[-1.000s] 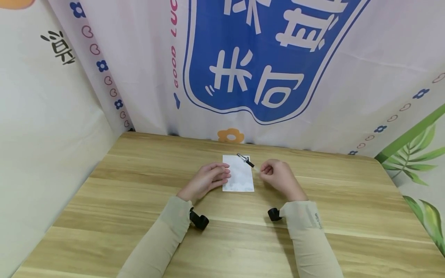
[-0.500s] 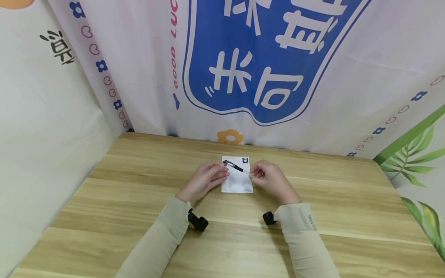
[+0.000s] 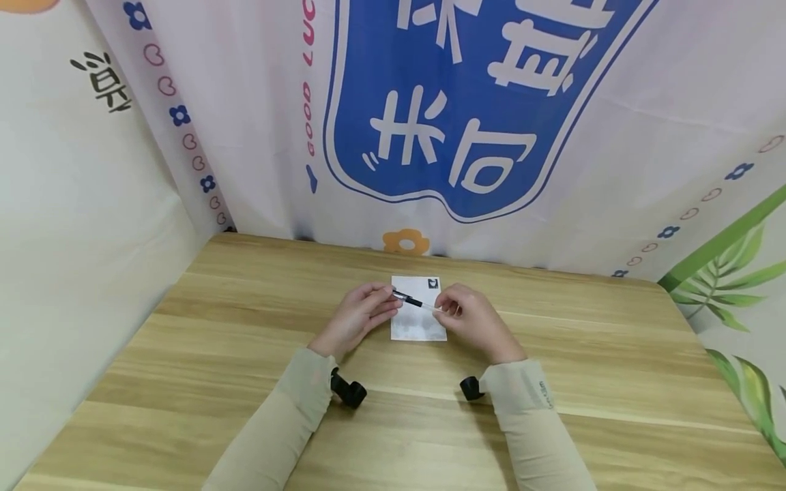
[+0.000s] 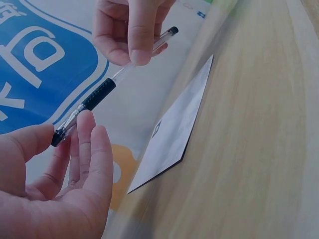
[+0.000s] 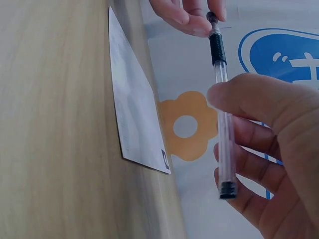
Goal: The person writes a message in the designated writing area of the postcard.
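Note:
A gel pen (image 4: 98, 94) with a clear barrel, black grip and clear clipped cap is held slantwise above the white card. At its capped end, my left hand (image 3: 359, 317) pinches the tip between thumb and a finger, the other fingers spread below in the left wrist view. My right hand (image 3: 474, 320) grips the clear barrel, thumb on one side and curled fingers on the other; the black end plug (image 5: 228, 190) sticks out past them. Beneath the pen lies the white card (image 3: 417, 330), with a small dark picture (image 3: 433, 284) in its far right corner.
The wooden table (image 3: 393, 423) extends around both forearms. A printed curtain (image 3: 270, 177) hangs along its far edge. Black wrist cameras sit on the left wrist (image 3: 350, 392) and the right wrist (image 3: 471, 387).
My right hand has moved left with the pen, bringing it over the card and its capped end to my left fingers. The left hand now pinches that end; the card's corner picture has come into view.

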### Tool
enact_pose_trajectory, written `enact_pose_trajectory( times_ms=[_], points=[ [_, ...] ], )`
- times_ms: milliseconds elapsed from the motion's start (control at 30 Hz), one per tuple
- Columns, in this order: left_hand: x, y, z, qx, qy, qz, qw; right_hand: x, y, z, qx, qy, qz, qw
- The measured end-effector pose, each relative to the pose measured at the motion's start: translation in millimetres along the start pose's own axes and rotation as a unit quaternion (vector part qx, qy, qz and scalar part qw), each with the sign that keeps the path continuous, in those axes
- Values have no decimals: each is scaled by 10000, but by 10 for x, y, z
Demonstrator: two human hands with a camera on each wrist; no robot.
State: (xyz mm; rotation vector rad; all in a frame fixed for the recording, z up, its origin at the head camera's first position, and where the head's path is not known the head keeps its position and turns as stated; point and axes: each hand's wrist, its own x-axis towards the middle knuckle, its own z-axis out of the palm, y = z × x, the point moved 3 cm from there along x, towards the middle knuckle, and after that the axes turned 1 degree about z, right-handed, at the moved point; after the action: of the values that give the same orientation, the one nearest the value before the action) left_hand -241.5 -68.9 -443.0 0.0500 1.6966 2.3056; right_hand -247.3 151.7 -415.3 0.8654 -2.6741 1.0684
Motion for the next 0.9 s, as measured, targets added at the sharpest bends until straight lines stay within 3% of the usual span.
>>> enact_pose_trajectory(
  times_ms=[233, 367, 567, 733, 900],
  points=[
    [12, 24, -20, -193, 81, 75, 9998, -22, 40, -37, 267, 226, 388, 9986],
    [13, 39, -14, -229, 125, 82, 9996, -29, 49, -48, 846, 279, 771, 9930],
    [11, 49, -39, -193, 136, 157, 9996, -27, 60, -62, 2074, 396, 1405, 9673],
    [1, 65, -34, -153, 51, 164, 9997, -26, 83, -101, 2531, 715, 1655, 9505],
    [-16, 89, 5, -103, 8, 187, 9998, -27, 92, -109, 3392, 1008, 1752, 9187]
  ],
)
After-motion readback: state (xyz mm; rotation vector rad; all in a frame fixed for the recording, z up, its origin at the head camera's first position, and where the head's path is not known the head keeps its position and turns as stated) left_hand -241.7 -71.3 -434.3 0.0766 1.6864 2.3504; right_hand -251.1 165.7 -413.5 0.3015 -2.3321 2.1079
